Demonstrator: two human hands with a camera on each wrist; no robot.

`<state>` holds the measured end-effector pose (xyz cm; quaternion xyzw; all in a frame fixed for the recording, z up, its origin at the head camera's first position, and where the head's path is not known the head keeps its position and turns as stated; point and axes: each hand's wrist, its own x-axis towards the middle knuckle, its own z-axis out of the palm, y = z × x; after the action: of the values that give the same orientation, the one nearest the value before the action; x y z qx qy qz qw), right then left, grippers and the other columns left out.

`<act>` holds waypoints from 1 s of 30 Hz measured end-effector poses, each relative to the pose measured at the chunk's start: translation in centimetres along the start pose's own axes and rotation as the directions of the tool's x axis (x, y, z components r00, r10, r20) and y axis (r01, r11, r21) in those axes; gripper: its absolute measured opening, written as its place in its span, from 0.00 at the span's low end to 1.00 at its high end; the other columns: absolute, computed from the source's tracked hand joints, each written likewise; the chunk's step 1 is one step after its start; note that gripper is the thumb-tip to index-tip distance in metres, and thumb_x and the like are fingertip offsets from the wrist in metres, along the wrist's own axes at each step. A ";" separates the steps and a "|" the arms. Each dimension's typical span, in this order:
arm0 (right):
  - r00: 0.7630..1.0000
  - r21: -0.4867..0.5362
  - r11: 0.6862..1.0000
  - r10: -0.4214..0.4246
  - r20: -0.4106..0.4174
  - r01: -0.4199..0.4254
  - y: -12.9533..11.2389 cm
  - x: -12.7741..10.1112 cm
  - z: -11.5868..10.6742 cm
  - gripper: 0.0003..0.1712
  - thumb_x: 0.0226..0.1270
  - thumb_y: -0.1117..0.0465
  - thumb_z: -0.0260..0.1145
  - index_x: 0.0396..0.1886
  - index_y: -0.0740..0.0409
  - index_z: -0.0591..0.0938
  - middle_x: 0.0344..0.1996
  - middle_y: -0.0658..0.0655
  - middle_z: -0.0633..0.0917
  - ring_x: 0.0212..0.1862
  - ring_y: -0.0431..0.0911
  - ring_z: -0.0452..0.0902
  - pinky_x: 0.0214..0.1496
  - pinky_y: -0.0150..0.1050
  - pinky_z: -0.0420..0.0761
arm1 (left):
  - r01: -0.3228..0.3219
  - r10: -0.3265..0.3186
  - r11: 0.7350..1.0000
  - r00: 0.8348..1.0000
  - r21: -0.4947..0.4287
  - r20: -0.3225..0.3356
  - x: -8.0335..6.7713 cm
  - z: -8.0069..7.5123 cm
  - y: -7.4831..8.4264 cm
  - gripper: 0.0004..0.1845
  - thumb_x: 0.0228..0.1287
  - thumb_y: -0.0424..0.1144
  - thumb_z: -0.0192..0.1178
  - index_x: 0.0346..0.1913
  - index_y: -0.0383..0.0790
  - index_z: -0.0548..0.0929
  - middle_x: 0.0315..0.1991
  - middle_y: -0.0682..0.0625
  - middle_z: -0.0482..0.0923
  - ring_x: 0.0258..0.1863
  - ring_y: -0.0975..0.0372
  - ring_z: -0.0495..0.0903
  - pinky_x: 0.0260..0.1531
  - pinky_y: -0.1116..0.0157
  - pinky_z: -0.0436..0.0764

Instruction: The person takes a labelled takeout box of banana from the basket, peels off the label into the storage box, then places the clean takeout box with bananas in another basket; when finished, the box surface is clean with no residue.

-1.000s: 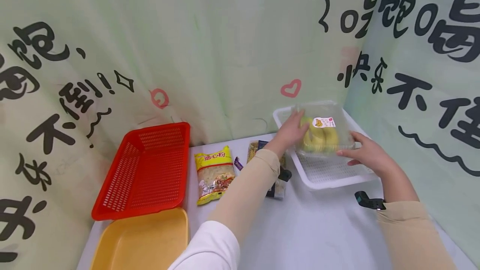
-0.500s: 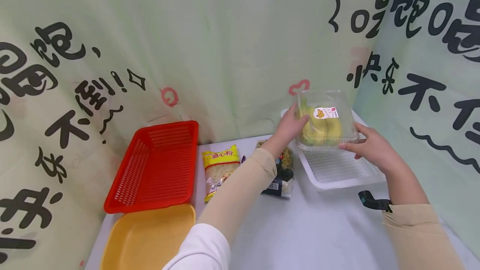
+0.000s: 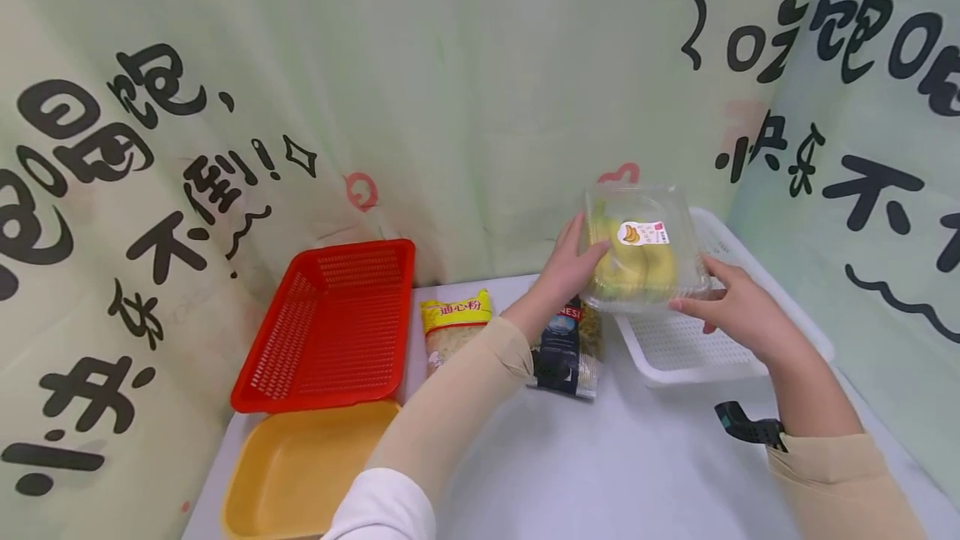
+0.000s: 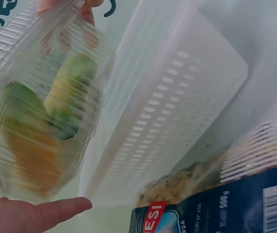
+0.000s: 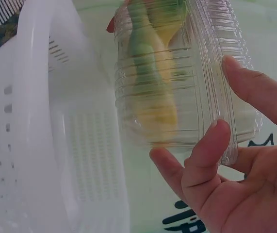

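Observation:
Both hands hold a clear plastic box of bananas [image 3: 643, 265], raised at the left part of a white perforated basket [image 3: 705, 373]. A white sticker with a banana picture is on its front. The left hand [image 3: 566, 265] grips the left side, thumb on the front and the other fingers partly hidden. At the lower right corner, the right hand [image 3: 738, 307] pinches the box's edge; the right wrist view shows its fingertips at the ribbed rim. Through the plastic, the yellow-green bananas [image 4: 75, 87] show in the left wrist view.
Left of the white basket lies a dark pasta packet [image 3: 562, 348], partly behind the left hand and box. Beside it, a yellow pasta bag [image 3: 453, 319] is half hidden by the left forearm. Farther left are a red basket [image 3: 330, 340] and a yellow basin [image 3: 300, 465]. A printed curtain hangs behind.
The box has been lifted from the white basket and has shifted left relative to it, carried by both hands. The head view has turned left.

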<state>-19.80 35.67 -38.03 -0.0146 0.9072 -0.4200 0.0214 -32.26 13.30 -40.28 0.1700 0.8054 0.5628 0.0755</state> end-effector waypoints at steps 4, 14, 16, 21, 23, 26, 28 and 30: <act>0.999 0.012 0.999 -0.037 0.009 0.037 -0.7 -0.4 1.0 0.48 0.65 0.45 0.68 0.78 0.49 0.55 0.58 0.63 0.75 0.38 0.49 0.78 0.30 0.41 0.77 | 0.003 -0.004 0.999 1.000 -0.053 -0.006 -1.6 -0.8 -0.5 0.40 0.70 0.59 0.51 0.79 0.65 0.45 0.81 0.59 0.41 0.79 0.56 0.47 0.76 0.47 0.53; 0.998 0.046 0.997 -0.056 0.022 0.055 -2.4 -1.0 3.6 0.49 0.65 0.46 0.69 0.78 0.53 0.54 0.63 0.65 0.69 0.53 0.60 0.75 0.32 0.44 0.82 | 0.050 -0.068 0.986 0.992 -0.159 -0.110 -5.1 -3.0 -1.2 0.38 0.65 0.57 0.53 0.76 0.71 0.51 0.80 0.59 0.47 0.79 0.55 0.49 0.75 0.44 0.53; 0.997 0.052 0.997 -0.066 0.036 0.064 -2.6 -0.9 4.1 0.50 0.65 0.46 0.69 0.78 0.53 0.53 0.65 0.66 0.68 0.55 0.61 0.74 0.33 0.43 0.82 | 0.069 -0.093 0.982 0.987 -0.178 -0.131 -5.7 -3.4 -1.5 0.37 0.65 0.56 0.54 0.76 0.73 0.53 0.80 0.60 0.48 0.79 0.55 0.50 0.74 0.44 0.53; 0.993 0.032 0.996 -0.083 0.080 0.081 -3.1 -0.8 5.0 0.50 0.68 0.46 0.65 0.80 0.54 0.49 0.69 0.68 0.63 0.57 0.62 0.73 0.38 0.42 0.85 | 0.089 -0.128 0.969 0.979 -0.229 -0.161 -7.2 -4.7 -2.5 0.35 0.66 0.53 0.55 0.73 0.77 0.55 0.79 0.62 0.50 0.78 0.56 0.51 0.74 0.43 0.53; 0.991 0.024 0.995 -0.096 0.098 0.094 -3.3 -0.7 5.2 0.49 0.71 0.47 0.63 0.80 0.54 0.46 0.70 0.70 0.61 0.58 0.64 0.73 0.39 0.43 0.85 | 0.087 -0.130 0.966 0.977 -0.243 -0.169 -7.8 -5.3 -2.8 0.34 0.66 0.53 0.55 0.72 0.78 0.56 0.79 0.62 0.50 0.78 0.56 0.51 0.74 0.43 0.55; 0.984 0.026 0.994 -0.109 0.142 0.107 -3.7 -0.3 5.3 0.48 0.74 0.47 0.58 0.81 0.49 0.42 0.71 0.72 0.59 0.60 0.67 0.72 0.43 0.46 0.85 | 0.081 -0.129 0.963 0.975 -0.256 -0.178 -8.6 -6.2 -3.2 0.34 0.66 0.52 0.56 0.72 0.79 0.57 0.79 0.62 0.51 0.78 0.57 0.52 0.73 0.44 0.55; 0.978 0.030 0.994 -0.113 0.177 0.109 -4.0 0.0 5.3 0.47 0.75 0.46 0.57 0.81 0.46 0.40 0.72 0.73 0.57 0.62 0.68 0.71 0.45 0.49 0.85 | 0.091 -0.143 0.960 0.973 -0.267 -0.182 -9.2 -6.7 -3.5 0.34 0.65 0.52 0.56 0.71 0.81 0.56 0.78 0.62 0.51 0.77 0.58 0.52 0.73 0.43 0.56; 0.972 0.038 0.994 -0.110 0.207 0.105 -4.3 0.5 5.3 0.46 0.75 0.44 0.55 0.81 0.44 0.39 0.73 0.73 0.56 0.62 0.69 0.72 0.48 0.53 0.84 | 0.095 -0.152 0.956 0.971 -0.279 -0.187 -9.8 -7.1 -3.7 0.34 0.65 0.52 0.56 0.70 0.83 0.57 0.78 0.63 0.52 0.77 0.57 0.52 0.73 0.42 0.57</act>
<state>-19.97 28.80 -38.19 -0.1074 0.8920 -0.4289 0.0940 -26.04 2.37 -41.84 0.0480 0.7344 0.6753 0.0489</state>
